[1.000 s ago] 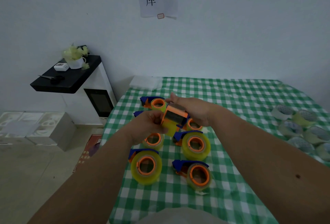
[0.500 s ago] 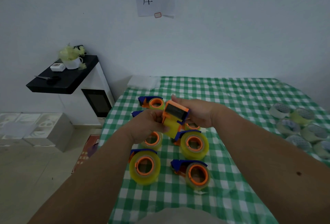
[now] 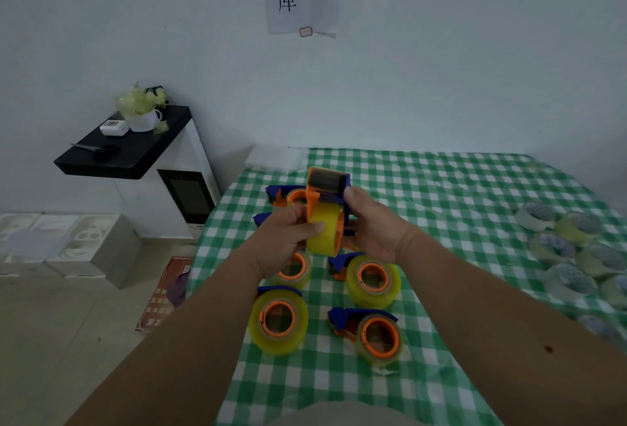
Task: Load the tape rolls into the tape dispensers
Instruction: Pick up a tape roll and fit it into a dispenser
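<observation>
- The left hand curls its fingers round the near edge of a yellow tape roll, thumb pressed on the roll's glossy curved face.
- The right hand grasps the opposite side, thumb tip against the blue flank of the orange dispenser that carries the roll; its other fingers are hidden behind the tool.
- Held above the table between both hands, the dispenser stands roughly upright, long axis running bottom to top, with the roll low and a dark roller head uppermost, pointing away toward the wall.
- The roll looks translucent and smooth, seen edge-on as a rounded band; whether it sits fully on its hub cannot be told.
- Below the hands, loaded dispensers lie flat on a green-and-white checked tablecloth, each a thick yellow ring round an orange hub with a blue plastic guard.
- Spare pale rolls cluster at the cloth's right edge, well apart.
</observation>
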